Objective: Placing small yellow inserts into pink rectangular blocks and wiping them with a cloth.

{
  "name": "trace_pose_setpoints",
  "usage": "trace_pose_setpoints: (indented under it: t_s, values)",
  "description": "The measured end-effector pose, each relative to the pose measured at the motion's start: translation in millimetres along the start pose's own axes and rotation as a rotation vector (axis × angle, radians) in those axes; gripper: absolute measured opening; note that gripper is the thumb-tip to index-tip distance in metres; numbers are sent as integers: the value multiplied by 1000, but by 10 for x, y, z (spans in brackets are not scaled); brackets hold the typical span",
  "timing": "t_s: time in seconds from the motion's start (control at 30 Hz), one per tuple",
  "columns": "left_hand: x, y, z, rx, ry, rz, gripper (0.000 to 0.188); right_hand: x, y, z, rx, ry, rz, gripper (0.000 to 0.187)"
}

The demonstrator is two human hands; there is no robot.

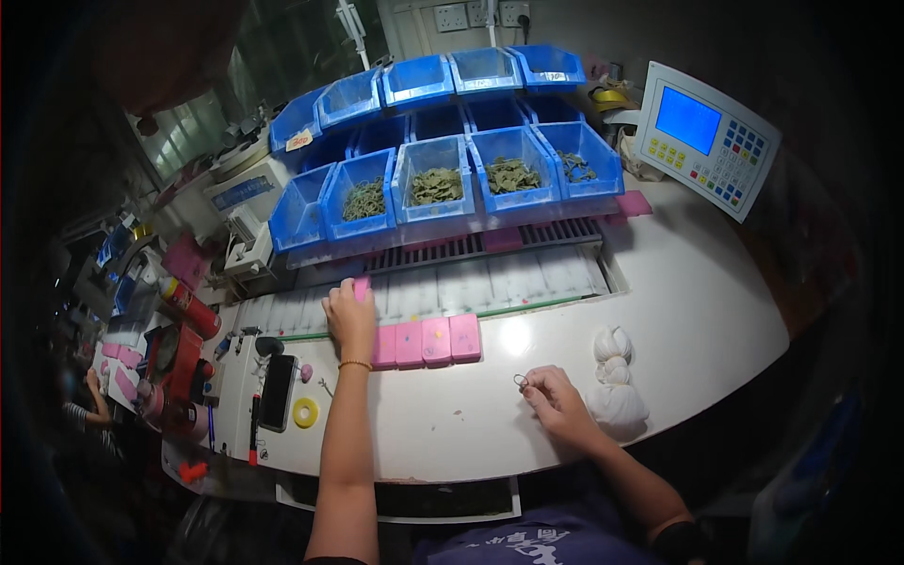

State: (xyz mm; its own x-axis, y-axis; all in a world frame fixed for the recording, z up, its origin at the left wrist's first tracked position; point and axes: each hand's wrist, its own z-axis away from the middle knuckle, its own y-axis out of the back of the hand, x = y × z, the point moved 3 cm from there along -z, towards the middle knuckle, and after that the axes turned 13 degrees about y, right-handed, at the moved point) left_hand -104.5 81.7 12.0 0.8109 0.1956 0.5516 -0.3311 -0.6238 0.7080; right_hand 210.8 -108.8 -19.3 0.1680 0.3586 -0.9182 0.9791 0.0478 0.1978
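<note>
The left hand (348,323) is at the front edge of the white strip (490,280), with its fingers closed on a pink block (363,286). The right hand (557,405) is above the front part of the counter (702,282). Its fingers are pinched together on a small dark ring (520,380), whose exact kind is too small to tell.

A row of pink blocks (436,340) lies side by side on the counter, just right of the left wrist and in front of the strip. The left forearm partly covers the row's left end. A white yarn bundle (617,405) lies just right of the right hand.

To the left of the left forearm are a yellow tape roll (305,424), a black phone (278,391) and a marker (254,428). Behind the strip, blue bins (419,75) stand in two tiers; four bins in the lower tier contain green pieces (436,185). A control panel (689,121) with a lit blue screen stands tilted at the right rear.
</note>
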Motion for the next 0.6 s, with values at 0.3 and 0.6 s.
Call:
trace_pose_setpoints:
  t_s: [0.3,0.6]
  values:
    - [117,436,631,-322,-24,163,23,-135,101,-91,142,-328,-788,25]
    - [888,870,2269,-1165,410,1022,27,-311,-244,63,89,-255,-842,27]
